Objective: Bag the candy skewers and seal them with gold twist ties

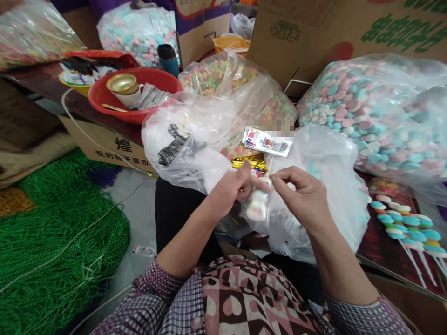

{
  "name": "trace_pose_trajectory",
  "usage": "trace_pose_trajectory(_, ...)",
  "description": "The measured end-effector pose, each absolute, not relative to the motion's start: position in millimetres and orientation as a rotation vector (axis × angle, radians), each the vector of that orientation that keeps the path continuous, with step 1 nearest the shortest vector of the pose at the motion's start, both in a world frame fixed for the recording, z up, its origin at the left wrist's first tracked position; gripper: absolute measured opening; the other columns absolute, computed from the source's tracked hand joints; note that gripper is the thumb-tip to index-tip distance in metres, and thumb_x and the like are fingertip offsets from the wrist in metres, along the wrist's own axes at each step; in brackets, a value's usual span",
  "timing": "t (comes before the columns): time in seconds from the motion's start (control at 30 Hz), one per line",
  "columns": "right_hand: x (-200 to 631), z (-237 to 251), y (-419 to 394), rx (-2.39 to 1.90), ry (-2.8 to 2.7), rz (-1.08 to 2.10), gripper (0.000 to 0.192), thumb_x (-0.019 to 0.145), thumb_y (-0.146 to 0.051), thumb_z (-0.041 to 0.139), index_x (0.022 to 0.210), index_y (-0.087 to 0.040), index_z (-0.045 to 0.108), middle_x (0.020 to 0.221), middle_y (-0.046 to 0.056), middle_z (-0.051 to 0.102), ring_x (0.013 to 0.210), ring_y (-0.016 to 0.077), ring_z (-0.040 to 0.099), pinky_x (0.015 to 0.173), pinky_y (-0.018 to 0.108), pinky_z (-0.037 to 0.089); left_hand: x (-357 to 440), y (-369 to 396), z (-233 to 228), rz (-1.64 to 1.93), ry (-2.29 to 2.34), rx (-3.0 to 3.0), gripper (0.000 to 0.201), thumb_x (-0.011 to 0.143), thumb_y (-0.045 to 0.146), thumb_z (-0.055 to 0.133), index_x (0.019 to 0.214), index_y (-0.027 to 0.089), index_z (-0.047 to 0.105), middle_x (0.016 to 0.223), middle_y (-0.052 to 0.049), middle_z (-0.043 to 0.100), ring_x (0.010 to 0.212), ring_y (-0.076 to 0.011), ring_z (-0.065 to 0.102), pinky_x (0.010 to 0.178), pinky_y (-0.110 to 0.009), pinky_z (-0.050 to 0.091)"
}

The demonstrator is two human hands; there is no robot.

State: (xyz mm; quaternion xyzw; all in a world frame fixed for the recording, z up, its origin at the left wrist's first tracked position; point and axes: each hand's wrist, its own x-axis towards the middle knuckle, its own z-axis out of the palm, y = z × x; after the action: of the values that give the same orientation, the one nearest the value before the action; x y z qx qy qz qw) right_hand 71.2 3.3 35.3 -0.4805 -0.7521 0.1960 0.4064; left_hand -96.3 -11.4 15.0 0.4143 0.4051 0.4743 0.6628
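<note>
My left hand (242,184) is closed about the gathered neck of a small clear-wrapped marshmallow candy (257,204), which hangs head down below the fingers. My right hand (300,188) pinches at the same neck from the other side, thumb and forefinger together. Whether a thin tie sits between those fingertips is too small and blurred to tell. Just behind the left hand lies a bundle of shiny gold twist ties (249,163). Beyond it, a stack of printed labels (268,142) rests on the plastic bags. Dark striped ties (174,146) lie on a white bag to the left.
Large clear bags of pastel marshmallows (377,111) and fruit-coloured candies (223,74) crowd the table. A red basin (139,111) holds a gold bowl (122,83) and packets. Marshmallow skewers (408,223) lie at right. Green cord (63,232) is heaped at lower left.
</note>
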Motion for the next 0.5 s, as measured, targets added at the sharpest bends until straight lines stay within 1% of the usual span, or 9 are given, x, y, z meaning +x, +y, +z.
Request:
trace_pose_trajectory(0.07, 70, 36, 3, -1.216, -1.880, 0.380, 0.014, 0.082, -0.017, 0.061, 0.069, -0.022, 0.064, 0.070, -0.001, 0.067, 0.066, 0.0142, 0.062, 0.066, 0.028, 0.049, -92, -12, 12, 0.913, 0.974, 1.074, 0.070, 0.089, 0.075, 0.041, 0.053, 0.017, 0.058, 0.041, 0.004, 0.028, 0.043, -0.0083, 0.027, 0.047, -0.027, 0.021)
trace_pose_trajectory(0.13, 67, 36, 0, -1.166, -1.900, 0.348, 0.016, 0.082, -0.015, 0.061, 0.067, -0.022, 0.063, 0.071, -0.001, 0.067, 0.067, 0.0143, 0.062, 0.066, 0.028, 0.049, -86, -10, 4, 0.892, 0.989, 1.054, 0.071, 0.089, 0.075, 0.038, 0.047, 0.019, 0.046, 0.040, 0.003, 0.030, 0.041, -0.0081, 0.029, 0.046, -0.026, 0.021)
trace_pose_trajectory(0.2, 67, 33, -5, -1.132, -1.896, 0.441, 0.015, 0.082, -0.016, 0.062, 0.068, -0.022, 0.064, 0.071, 0.000, 0.067, 0.067, 0.0144, 0.062, 0.066, 0.028, 0.049, -82, -8, -4, 0.989, 0.904, 0.940, 0.066, 0.089, 0.073, 0.041, 0.049, 0.020, 0.039, 0.041, 0.005, 0.028, 0.041, -0.0072, 0.028, 0.045, -0.025, 0.022)
trace_pose_trajectory(0.23, 68, 30, -8, -1.131, -1.874, 0.537, 0.014, 0.082, -0.017, 0.063, 0.070, -0.022, 0.065, 0.071, -0.001, 0.067, 0.067, 0.0144, 0.062, 0.066, 0.028, 0.049, -82, -7, -6, 1.046, 0.863, 0.893, 0.061, 0.088, 0.067, 0.049, 0.051, 0.020, 0.039, 0.042, 0.006, 0.027, 0.041, -0.0064, 0.027, 0.046, -0.024, 0.023)
trace_pose_trajectory(0.27, 72, 26, -9, -1.135, -1.832, 0.662, 0.012, 0.083, -0.020, 0.064, 0.071, -0.022, 0.067, 0.071, -0.001, 0.067, 0.067, 0.0147, 0.062, 0.067, 0.029, 0.050, -82, -8, -7, 1.087, 0.826, 0.861, 0.054, 0.086, 0.060, 0.056, 0.054, 0.019, 0.043, 0.044, 0.007, 0.027, 0.042, -0.0057, 0.026, 0.046, -0.023, 0.024)
trace_pose_trajectory(0.33, 83, 18, -12, -1.125, -1.692, 0.946, 0.011, 0.084, -0.028, 0.068, 0.075, -0.022, 0.070, 0.075, 0.000, 0.070, 0.071, 0.0163, 0.064, 0.071, 0.031, 0.052, -84, -11, -6, 1.115, 0.779, 0.873, 0.033, 0.081, 0.044, 0.068, 0.064, 0.017, 0.057, 0.047, 0.008, 0.031, 0.044, -0.0049, 0.027, 0.048, -0.022, 0.026)
trace_pose_trajectory(0.4, 99, 11, -14, -1.071, -1.533, 1.193, 0.016, 0.082, -0.038, 0.073, 0.077, -0.023, 0.072, 0.083, 0.002, 0.072, 0.081, 0.0190, 0.067, 0.077, 0.034, 0.054, -85, -15, 1, 1.057, 0.732, 0.979, 0.017, 0.078, 0.034, 0.072, 0.080, 0.018, 0.069, 0.053, 0.006, 0.044, 0.050, -0.0066, 0.039, 0.054, -0.022, 0.036)
trace_pose_trajectory(0.43, 108, 9, -16, -1.049, -1.474, 1.298, 0.019, 0.081, -0.041, 0.075, 0.076, -0.022, 0.072, 0.086, 0.003, 0.073, 0.084, 0.0200, 0.068, 0.079, 0.035, 0.055, -86, -17, 5, 1.001, 0.705, 1.053, 0.016, 0.077, 0.032, 0.072, 0.084, 0.018, 0.072, 0.060, 0.003, 0.054, 0.057, -0.0088, 0.048, 0.060, -0.023, 0.042)
trace_pose_trajectory(0.5, 125, 8, -22, -1.027, -1.416, 1.512, 0.024, 0.080, -0.043, 0.076, 0.072, -0.021, 0.071, 0.079, 0.004, 0.072, 0.077, 0.0195, 0.068, 0.074, 0.035, 0.055, -84, -20, 14, 0.846, 0.627, 1.204, 0.018, 0.077, 0.028, 0.072, 0.091, 0.018, 0.075, 0.080, -0.003, 0.069, 0.076, -0.0147, 0.061, 0.075, -0.027, 0.049)
